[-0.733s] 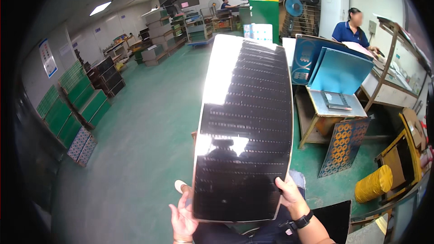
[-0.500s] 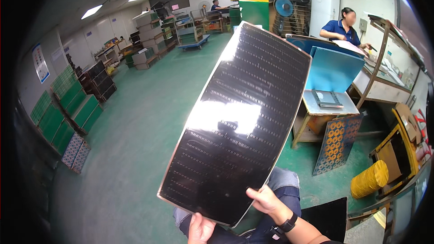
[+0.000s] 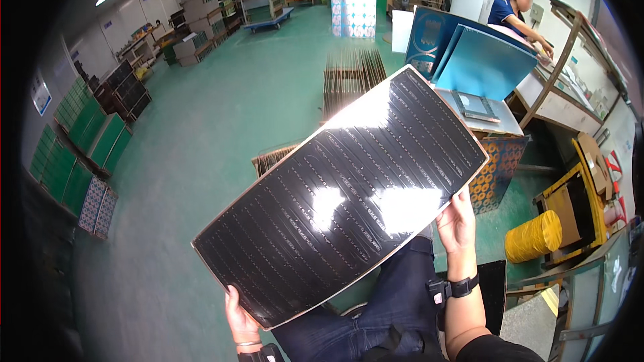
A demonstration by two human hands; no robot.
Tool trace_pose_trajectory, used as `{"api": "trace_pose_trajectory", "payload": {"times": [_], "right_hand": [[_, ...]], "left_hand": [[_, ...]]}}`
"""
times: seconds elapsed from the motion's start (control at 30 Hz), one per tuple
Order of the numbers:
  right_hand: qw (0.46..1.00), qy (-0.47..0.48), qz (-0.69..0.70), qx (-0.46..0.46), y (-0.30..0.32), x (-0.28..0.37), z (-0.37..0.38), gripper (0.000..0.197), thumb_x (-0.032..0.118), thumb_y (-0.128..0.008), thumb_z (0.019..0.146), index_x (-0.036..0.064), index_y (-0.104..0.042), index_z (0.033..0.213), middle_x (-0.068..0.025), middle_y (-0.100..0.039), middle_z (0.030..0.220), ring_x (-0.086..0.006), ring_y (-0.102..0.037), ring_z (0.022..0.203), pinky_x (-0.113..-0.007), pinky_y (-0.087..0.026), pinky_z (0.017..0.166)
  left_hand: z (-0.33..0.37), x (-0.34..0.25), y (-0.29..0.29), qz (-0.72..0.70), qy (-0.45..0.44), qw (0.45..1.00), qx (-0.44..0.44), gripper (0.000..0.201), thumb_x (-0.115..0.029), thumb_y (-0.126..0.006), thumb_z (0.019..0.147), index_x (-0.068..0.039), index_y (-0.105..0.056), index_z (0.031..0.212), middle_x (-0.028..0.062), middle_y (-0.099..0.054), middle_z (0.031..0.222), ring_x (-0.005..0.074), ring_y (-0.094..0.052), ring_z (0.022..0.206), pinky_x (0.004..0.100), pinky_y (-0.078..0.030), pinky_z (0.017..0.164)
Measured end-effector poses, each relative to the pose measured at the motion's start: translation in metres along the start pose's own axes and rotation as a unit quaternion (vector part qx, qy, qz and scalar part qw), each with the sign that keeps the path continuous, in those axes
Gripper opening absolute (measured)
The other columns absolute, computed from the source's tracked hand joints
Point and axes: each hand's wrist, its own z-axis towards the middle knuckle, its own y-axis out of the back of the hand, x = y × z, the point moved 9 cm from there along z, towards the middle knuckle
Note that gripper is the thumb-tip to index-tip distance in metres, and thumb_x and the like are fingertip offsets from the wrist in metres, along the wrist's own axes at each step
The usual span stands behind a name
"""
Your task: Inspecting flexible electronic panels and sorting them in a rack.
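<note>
Head view: left hand (image 3: 241,318) and right hand (image 3: 457,220) each pinch an edge of the glossy dark panel (image 3: 342,194); it looks thin, flexible, scratch-prone, best gripped by its borders.

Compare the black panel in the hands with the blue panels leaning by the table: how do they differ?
The black panel is glossy and dark, with fine pale rows and glare patches; the blue panels are matte blue. The black panel is held off the floor, tilted diagonally, by the left hand and right hand; the blue panels stand propped, untouched. Both are thin, flat, rectangular sheets.
</note>
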Motion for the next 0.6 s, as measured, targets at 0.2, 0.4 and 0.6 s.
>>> {"api": "trace_pose_trajectory", "payload": {"times": [0.2,0.4,0.6], "right_hand": [[1.0,-0.009,-0.012,-0.002,0.016,0.001,-0.008,0.06,0.009,-0.052,0.089,0.0103,-0.023,0.141,-0.0089,-0.044,0.131,-0.0226,-0.051,0.114,-0.039,-0.051,0.087],[1.0,-0.021,-0.005,-0.021,0.032,-0.008,-0.01,0.056,0.01,-0.055,0.088,0.008,-0.029,0.137,-0.0079,-0.047,0.127,-0.0213,-0.053,0.111,-0.036,-0.053,0.082],[0.997,0.011,-0.076,0.009,-0.016,-0.012,-0.01,0.048,0.018,-0.054,0.09,0.0064,-0.034,0.133,-0.0091,-0.047,0.127,-0.0219,-0.047,0.117,-0.04,-0.042,0.096]], "left_hand": [[-0.003,-0.013,0.01,0.01,-0.021,0.999,-0.037,0.043,-0.023,-0.052,0.092,-0.002,-0.042,0.128,0.0097,-0.054,0.12,0.0227,-0.054,0.107,0.0369,-0.046,0.091],[-0.005,-0.011,0.012,0.017,-0.017,0.999,-0.029,0.042,-0.026,-0.049,0.094,-0.003,-0.042,0.129,0.0094,-0.054,0.121,0.023,-0.054,0.107,0.0369,-0.046,0.092],[-0.003,0.007,0.007,-0.039,0.055,0.997,-0.023,0.044,-0.037,-0.046,0.094,-0.003,-0.049,0.123,0.0096,-0.054,0.122,0.0241,-0.051,0.112,0.0392,-0.041,0.097]]}}
